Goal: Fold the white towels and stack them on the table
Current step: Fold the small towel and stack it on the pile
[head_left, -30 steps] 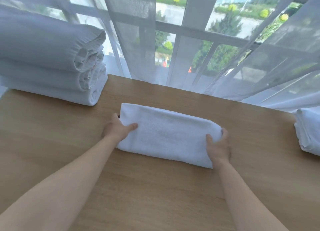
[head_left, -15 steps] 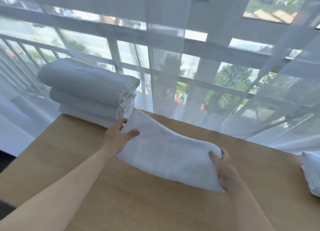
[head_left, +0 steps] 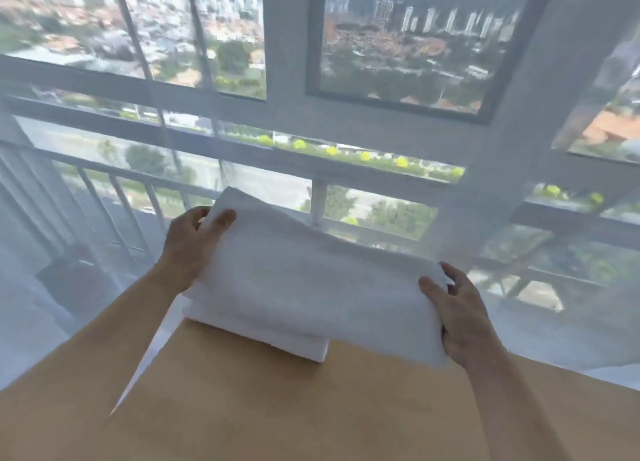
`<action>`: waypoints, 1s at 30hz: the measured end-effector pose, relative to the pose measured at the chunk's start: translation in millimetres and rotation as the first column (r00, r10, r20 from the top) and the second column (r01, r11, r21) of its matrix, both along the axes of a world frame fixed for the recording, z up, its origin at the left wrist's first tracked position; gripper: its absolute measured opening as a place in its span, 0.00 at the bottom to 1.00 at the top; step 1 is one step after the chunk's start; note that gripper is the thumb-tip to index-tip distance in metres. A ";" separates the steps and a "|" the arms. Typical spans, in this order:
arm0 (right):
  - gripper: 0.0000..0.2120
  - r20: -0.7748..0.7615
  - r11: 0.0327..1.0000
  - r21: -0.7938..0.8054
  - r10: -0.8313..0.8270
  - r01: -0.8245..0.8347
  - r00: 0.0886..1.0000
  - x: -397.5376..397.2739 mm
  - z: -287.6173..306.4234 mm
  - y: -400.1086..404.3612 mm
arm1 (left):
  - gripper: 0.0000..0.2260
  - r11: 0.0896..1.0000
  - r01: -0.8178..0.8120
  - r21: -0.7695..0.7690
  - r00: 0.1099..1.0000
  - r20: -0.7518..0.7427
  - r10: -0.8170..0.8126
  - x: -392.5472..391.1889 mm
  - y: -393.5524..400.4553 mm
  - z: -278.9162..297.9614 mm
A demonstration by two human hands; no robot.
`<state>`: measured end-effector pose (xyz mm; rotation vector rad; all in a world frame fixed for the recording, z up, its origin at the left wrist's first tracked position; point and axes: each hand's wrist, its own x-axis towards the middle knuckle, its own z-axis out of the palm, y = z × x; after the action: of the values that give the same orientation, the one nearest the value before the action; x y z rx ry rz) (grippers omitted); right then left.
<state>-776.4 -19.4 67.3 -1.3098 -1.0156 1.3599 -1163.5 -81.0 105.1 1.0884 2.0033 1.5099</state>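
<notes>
I hold a folded white towel (head_left: 311,280) up in the air with both hands. My left hand (head_left: 190,249) grips its left end, thumb on top and fingers underneath. My right hand (head_left: 464,318) grips its right end the same way. The towel hangs over the stack of folded white towels (head_left: 277,339), which sits at the far left corner of the wooden table (head_left: 311,408). Most of the stack is hidden behind the held towel; only its lower layers show.
A sheer white curtain (head_left: 519,149) hangs just behind the table's far edge, in front of a window with a railing. The table's left edge runs diagonally close to my left forearm.
The towel has risen off the table and moved left, from beside the stack to above it. My view has tilted up toward the window.
</notes>
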 end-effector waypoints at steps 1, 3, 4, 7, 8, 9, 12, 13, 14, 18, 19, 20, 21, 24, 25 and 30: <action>0.26 0.012 1.000 0.003 -0.014 0.014 1.000 -23.3 5.0 7.5 | 0.18 1.000 0.002 -0.006 1.000 -0.002 -0.002 -22.7 8.2 1.7; 0.26 0.045 0.999 0.017 -0.040 0.039 0.998 -67.2 13.1 22.6 | 0.20 1.000 -0.013 -0.014 1.000 -0.016 0.013 -63.8 25.4 4.5; 0.26 0.068 0.998 0.027 -0.052 0.050 0.996 -86.8 16.5 29.9 | 0.18 0.999 -0.031 -0.021 0.999 -0.018 0.030 -82.6 34.3 4.9; 0.27 0.149 0.995 0.046 -0.093 0.087 0.984 -133.2 21.0 47.9 | 0.15 0.997 -0.047 -0.068 0.998 -0.032 0.045 -127.0 62.5 -0.2; 0.28 0.186 0.993 0.054 -0.111 0.102 0.976 -143.5 20.9 53.5 | 0.14 0.995 -0.040 -0.091 0.998 -0.050 0.035 -136.2 71.8 -2.7; 0.28 0.235 0.991 0.065 -0.130 0.118 0.963 -151.4 20.1 59.4 | 0.13 0.992 -0.034 -0.118 0.997 -0.067 0.026 -142.5 81.0 -5.4; 0.29 0.366 0.985 0.069 -0.170 0.155 0.915 -164.6 12.0 74.3 | 0.13 0.980 -0.008 -0.198 0.995 -0.098 -0.012 -152.8 105.6 -19.1; 0.29 0.397 0.985 0.060 -0.171 0.161 0.902 -166.7 6.6 77.7 | 0.14 0.974 0.008 -0.228 0.993 -0.109 -0.034 -155.0 111.5 -26.2; 0.29 0.432 0.985 0.045 -0.168 0.165 0.886 -167.8 0.2 80.0 | 0.14 0.965 0.024 -0.263 0.991 -0.120 -0.058 -157.5 115.8 -34.3; 0.29 0.523 0.979 -0.017 -0.166 0.205 0.836 -168.0 -23.4 80.5 | 0.18 0.910 0.048 -0.412 0.986 -0.127 -0.110 -167.5 119.3 -67.9; 0.29 0.542 0.978 -0.020 -0.164 0.208 0.824 -168.3 -27.9 80.3 | 0.21 0.901 0.044 -0.432 0.984 -0.136 -0.113 -169.6 118.9 -73.9; 0.28 0.560 0.978 -0.021 -0.161 0.208 0.813 -168.7 -31.8 80.4 | 0.22 0.896 0.037 -0.442 0.983 -0.146 -0.112 -171.4 118.8 -78.4; 0.27 0.578 0.978 -0.018 -0.161 0.210 0.800 -169.4 -34.7 81.2 | 0.23 0.896 0.032 -0.443 0.980 -0.160 -0.114 -172.8 119.7 -81.2; 0.26 0.651 0.976 -0.022 -0.152 0.219 0.744 -170.2 -40.8 84.0 | 0.22 0.884 0.038 -0.466 0.962 -0.222 -0.158 -174.0 125.0 -82.7; 0.26 0.673 0.975 -0.034 -0.142 0.221 0.726 -169.8 -41.7 84.6 | 0.23 0.878 0.040 -0.477 0.955 -0.239 -0.174 -174.2 126.8 -82.7; 0.28 0.771 0.976 -0.120 -0.023 0.181 0.637 -162.5 -37.7 94.6 | 0.20 0.897 0.067 -0.436 0.943 -0.265 -0.199 -177.4 133.9 -75.3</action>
<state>-938.9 75.2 29.6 -2.1564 -1.3541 0.7853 -1341.0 52.9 29.7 1.2930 2.2593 0.8125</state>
